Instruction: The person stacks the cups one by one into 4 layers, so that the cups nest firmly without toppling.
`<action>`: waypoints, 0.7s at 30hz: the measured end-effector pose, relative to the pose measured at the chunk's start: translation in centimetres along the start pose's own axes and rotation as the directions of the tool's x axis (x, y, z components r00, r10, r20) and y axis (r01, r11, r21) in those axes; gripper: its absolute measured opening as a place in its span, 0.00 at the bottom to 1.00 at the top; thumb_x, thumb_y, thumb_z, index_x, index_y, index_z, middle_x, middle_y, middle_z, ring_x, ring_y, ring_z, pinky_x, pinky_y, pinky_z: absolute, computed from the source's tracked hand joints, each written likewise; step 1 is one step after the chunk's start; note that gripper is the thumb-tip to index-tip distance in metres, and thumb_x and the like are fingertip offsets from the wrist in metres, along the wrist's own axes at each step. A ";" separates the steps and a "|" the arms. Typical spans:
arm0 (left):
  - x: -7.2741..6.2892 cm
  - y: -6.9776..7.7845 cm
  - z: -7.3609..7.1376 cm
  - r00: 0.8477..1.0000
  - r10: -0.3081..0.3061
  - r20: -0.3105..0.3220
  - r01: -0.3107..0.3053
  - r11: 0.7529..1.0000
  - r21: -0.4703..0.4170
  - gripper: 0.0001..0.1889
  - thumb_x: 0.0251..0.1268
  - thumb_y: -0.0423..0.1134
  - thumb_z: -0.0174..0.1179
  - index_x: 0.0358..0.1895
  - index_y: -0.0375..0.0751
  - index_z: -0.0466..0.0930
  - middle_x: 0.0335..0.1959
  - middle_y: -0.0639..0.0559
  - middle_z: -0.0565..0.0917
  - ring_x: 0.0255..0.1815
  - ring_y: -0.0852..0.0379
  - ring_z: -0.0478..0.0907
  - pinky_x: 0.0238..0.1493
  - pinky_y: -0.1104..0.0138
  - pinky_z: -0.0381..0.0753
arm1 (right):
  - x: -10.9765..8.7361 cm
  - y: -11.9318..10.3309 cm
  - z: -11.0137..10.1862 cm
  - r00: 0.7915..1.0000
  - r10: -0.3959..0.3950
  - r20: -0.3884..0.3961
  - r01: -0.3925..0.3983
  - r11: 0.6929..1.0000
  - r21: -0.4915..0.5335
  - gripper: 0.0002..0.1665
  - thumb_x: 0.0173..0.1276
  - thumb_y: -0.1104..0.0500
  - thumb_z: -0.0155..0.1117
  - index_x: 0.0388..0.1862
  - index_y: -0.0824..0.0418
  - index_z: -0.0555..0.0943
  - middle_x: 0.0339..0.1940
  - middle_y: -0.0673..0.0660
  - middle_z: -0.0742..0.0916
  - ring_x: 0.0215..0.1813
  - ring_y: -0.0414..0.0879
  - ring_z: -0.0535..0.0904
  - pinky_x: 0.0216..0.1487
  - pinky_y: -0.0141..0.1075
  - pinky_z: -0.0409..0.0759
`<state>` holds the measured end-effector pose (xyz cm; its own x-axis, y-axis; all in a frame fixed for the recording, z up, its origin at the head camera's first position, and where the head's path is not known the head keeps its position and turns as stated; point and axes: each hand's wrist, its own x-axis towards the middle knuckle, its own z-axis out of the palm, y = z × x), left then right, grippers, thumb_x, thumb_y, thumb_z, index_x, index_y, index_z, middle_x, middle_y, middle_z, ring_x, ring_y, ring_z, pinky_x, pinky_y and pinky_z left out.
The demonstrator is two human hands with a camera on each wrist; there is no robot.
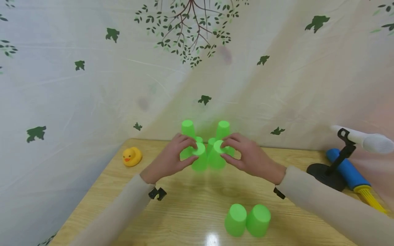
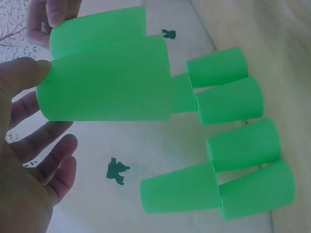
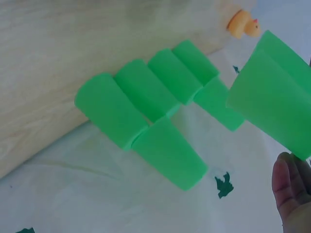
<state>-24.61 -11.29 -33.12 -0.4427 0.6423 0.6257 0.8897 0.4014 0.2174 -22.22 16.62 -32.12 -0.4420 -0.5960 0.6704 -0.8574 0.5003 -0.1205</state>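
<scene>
My left hand (image 1: pixel 172 155) pinches an upside-down green cup (image 1: pixel 200 162) near its narrow end, thumb on one side and fingers on the other. In the same way my right hand (image 1: pixel 250 155) holds a second green cup (image 1: pixel 217 162) beside it. Both cups are off the table, seen level with each other in the left wrist view, where the left cup (image 2: pixel 104 82) partly covers the right one (image 2: pixel 97 34). Behind them stand two small stacks, each with one upturned cup (image 2: pixel 180 189) resting across two (image 2: pixel 257 189) on the table. The hands partly hide these stacks in the head view.
Two more upturned green cups (image 1: pixel 235 220) stand side by side at the table's front. A yellow rubber duck (image 1: pixel 132 156) sits at the left. To the right are a black stand (image 1: pixel 327 176) with a white device and a blue-and-yellow pump-like tube (image 1: pixel 351 171). A printed cloth (image 1: pixel 166 92) hangs behind.
</scene>
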 end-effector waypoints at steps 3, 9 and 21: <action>1.4 -1.0 0.2 1.000 -0.008 -0.012 0.008 1.000 0.010 0.11 0.60 0.41 0.65 0.42 0.44 0.76 0.43 0.55 0.77 0.45 0.54 0.67 0.49 0.62 0.68 | 0.9 0.9 -0.5 0.998 0.022 -0.052 -0.024 0.999 -0.045 0.12 0.58 0.58 0.70 0.40 0.59 0.79 0.42 0.54 0.80 0.42 0.46 0.77 0.35 0.38 0.78; 3.6 -3.2 0.6 0.999 -0.036 -0.027 0.038 0.998 0.051 0.10 0.60 0.39 0.65 0.42 0.42 0.76 0.40 0.54 0.78 0.44 0.54 0.66 0.48 0.62 0.68 | 2.6 2.5 -1.9 0.991 0.082 -0.106 -0.091 0.993 -0.079 0.12 0.60 0.58 0.69 0.40 0.60 0.78 0.41 0.54 0.80 0.41 0.47 0.77 0.36 0.41 0.77; 6.3 -5.6 2.6 0.989 -0.151 0.003 0.149 0.978 0.147 0.10 0.59 0.42 0.66 0.39 0.42 0.78 0.40 0.52 0.82 0.42 0.54 0.66 0.45 0.63 0.67 | 4.9 4.0 -3.0 0.981 0.145 -0.131 -0.158 0.983 -0.094 0.13 0.63 0.58 0.67 0.43 0.62 0.77 0.42 0.56 0.79 0.42 0.49 0.76 0.34 0.43 0.77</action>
<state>-32.63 -7.82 -32.34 -0.5723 0.5759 0.5838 0.7876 0.5844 0.1957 -26.98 17.61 -27.12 -0.5231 -0.4299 0.7359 -0.7485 0.6446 -0.1555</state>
